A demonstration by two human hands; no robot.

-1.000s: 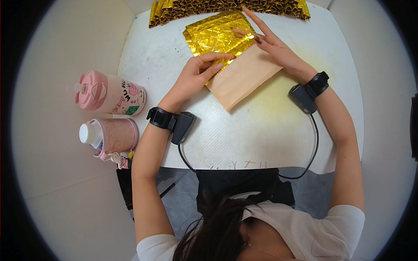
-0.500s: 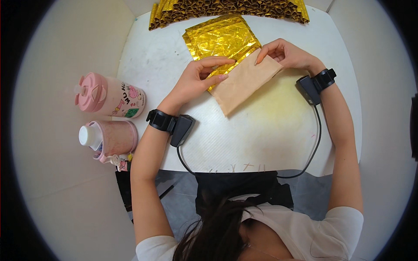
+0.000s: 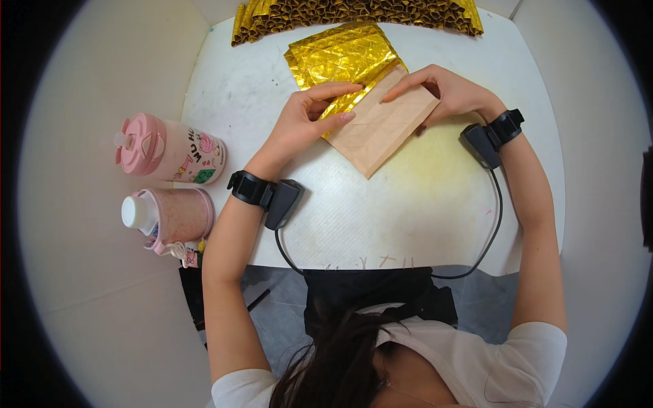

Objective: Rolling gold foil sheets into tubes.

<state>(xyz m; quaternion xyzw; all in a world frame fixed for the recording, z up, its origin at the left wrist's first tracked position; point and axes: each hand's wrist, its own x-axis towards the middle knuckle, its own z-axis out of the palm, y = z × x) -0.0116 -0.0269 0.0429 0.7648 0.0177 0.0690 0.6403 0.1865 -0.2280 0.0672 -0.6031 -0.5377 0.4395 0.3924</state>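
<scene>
A stack of shiny, creased gold foil paper point(image 3: 343, 54) lies at the far middle of the white table. Over its near right edge slants a brown paper sheet point(image 3: 384, 126), its near corner pointing toward me. My right hand point(image 3: 454, 95) grips the sheet at its right edge, index finger on top and thumb underneath. At the sheet's left side is my left hand point(image 3: 309, 117), thumb touching the brown edge and index finger stretched over the gold foil, with a gap between them. The other left fingers are curled and partly hidden.
Rolled gold tubes with brown insides point(image 3: 360, 17) are piled along the table's back. To the left stand a pink-lidded bottle point(image 3: 173, 149) and a pink cup point(image 3: 183, 214) holding a white-capped bottle point(image 3: 138, 213). A black cable point(image 3: 495, 224) runs from each wrist device point(image 3: 481, 144).
The brown sheet has turned slightly, its near corner shifting right. My right index finger has slid left across it, and the thumb now shows below the edge. My left hand has barely moved.
</scene>
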